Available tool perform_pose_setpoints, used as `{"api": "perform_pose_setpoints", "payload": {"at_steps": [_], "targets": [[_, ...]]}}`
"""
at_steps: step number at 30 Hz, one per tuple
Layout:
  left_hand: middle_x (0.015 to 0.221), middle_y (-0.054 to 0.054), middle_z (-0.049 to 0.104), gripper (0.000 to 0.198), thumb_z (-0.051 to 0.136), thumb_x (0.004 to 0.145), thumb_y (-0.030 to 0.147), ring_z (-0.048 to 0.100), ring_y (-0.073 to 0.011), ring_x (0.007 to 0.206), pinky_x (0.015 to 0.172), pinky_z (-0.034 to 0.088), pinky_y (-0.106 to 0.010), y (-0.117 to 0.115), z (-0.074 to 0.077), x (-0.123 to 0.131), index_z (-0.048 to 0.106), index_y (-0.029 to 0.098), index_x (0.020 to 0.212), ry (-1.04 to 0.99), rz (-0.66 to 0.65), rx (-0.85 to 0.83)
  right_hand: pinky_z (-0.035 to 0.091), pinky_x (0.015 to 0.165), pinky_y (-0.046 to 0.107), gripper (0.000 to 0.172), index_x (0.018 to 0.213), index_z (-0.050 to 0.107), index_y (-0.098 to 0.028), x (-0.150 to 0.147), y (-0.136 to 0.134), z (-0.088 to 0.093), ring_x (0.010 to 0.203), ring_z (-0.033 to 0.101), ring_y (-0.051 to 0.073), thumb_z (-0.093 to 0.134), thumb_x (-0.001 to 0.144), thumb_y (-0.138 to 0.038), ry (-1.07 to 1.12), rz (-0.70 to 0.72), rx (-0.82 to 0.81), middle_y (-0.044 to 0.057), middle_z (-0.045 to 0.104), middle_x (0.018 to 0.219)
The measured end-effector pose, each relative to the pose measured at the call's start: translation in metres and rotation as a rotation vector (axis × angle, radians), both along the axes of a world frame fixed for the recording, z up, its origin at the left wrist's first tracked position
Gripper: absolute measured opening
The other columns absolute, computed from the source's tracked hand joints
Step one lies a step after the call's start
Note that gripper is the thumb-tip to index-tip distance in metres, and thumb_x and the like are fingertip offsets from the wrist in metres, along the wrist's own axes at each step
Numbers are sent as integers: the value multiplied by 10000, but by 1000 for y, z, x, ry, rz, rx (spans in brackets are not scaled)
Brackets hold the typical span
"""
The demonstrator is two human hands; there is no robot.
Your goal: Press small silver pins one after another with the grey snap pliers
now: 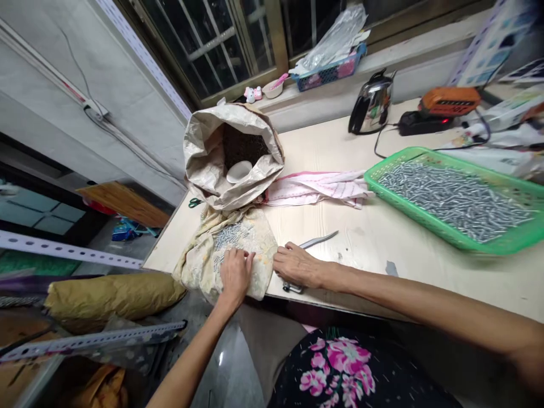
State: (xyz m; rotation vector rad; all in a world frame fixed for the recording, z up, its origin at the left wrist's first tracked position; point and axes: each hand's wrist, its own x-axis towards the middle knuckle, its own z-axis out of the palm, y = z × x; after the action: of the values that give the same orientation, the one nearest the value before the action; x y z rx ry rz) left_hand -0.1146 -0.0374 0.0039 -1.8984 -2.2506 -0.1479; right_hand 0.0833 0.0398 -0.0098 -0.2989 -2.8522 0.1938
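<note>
My left hand [236, 275] rests on a yellowish patterned cloth [263, 266], its fingers curled down at a small pile of silvery screw-like metal pieces [229, 235]. The thumb sticks out to the side; the fingertips are hidden. At the cloth's right edge, my right hand [297, 265] lies low over the table with its fingers bent inward. Whatever is in its fingers is too small or covered to make out. A curved grey metal tool handle [319, 240] reaches out beyond this hand, and a short metal fitting [293, 287] lies just below it.
Behind the cloth stands an open woven sack [204, 164] with dark contents and a white bowl [239, 171]. A pink-striped towel [318, 188] lies beside it. To the right are a green basket [408, 218] of metal pieces, a kettle [374, 102] and an orange battery [450, 101].
</note>
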Motion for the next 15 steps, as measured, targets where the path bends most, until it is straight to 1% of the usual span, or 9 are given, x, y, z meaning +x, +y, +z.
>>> {"api": "perform_pose_setpoints", "payload": {"at_steps": [2,4,7,9,10,11,12,13,15], "targets": [[927,-133,649,317,471,934,361,554,-281,957,789,436,-351,14,-4,-6,676,130,863,38,34,-114,332,756,325,156,928,579,-162,16,8,21,851,465,191,438,971,-212,111,-152,-3,51,590,886],[946,-143,656,328,440,931,330,560,-293,975,805,432,-357,23,-8,-10,681,124,847,52,49,-204,346,763,306,146,939,576,-156,48,22,52,840,475,182,439,970,-197,196,-342,51,57,591,897],[932,-139,664,368,370,925,306,575,-297,981,822,432,-357,30,-16,-22,684,133,841,16,29,-280,347,748,316,157,904,592,-155,117,43,99,835,476,195,443,951,-143,208,-741,232,75,585,876],[958,-139,670,393,346,909,324,589,-296,984,827,438,-354,32,-24,-34,691,135,885,-35,-1,-293,343,747,341,137,919,614,-151,159,48,121,865,477,223,479,929,-133,157,-1020,355,100,585,901],[969,-144,672,419,330,902,339,597,-297,974,826,442,-356,32,-28,-41,696,135,901,-51,-18,-294,345,753,355,129,953,624,-145,173,47,127,892,479,240,501,916,-134,131,-1122,395,118,585,940],[969,-150,674,447,313,895,354,606,-300,956,819,447,-361,33,-32,-46,700,133,918,-57,-37,-288,349,760,368,145,999,628,-138,182,44,128,921,481,256,516,907,-135,110,-1180,409,134,584,986],[957,-154,676,471,294,888,364,613,-303,934,811,452,-366,33,-36,-51,704,135,925,-56,-51,-280,356,767,377,176,1047,626,-134,186,38,125,947,483,267,523,905,-138,97,-1192,394,146,580,1027],[935,-155,677,488,278,882,371,618,-304,910,803,456,-370,34,-40,-55,707,139,920,-53,-67,-274,364,770,381,194,1073,623,-133,184,30,118,958,487,269,521,909,-144,89,-1154,348,148,580,1045],[888,-148,676,496,263,872,375,624,-302,877,793,464,-371,35,-43,-59,706,153,896,-56,-91,-257,379,760,370,163,1032,632,-147,169,9,94,929,503,245,510,925,-160,59,-963,178,121,594,1001]]}}
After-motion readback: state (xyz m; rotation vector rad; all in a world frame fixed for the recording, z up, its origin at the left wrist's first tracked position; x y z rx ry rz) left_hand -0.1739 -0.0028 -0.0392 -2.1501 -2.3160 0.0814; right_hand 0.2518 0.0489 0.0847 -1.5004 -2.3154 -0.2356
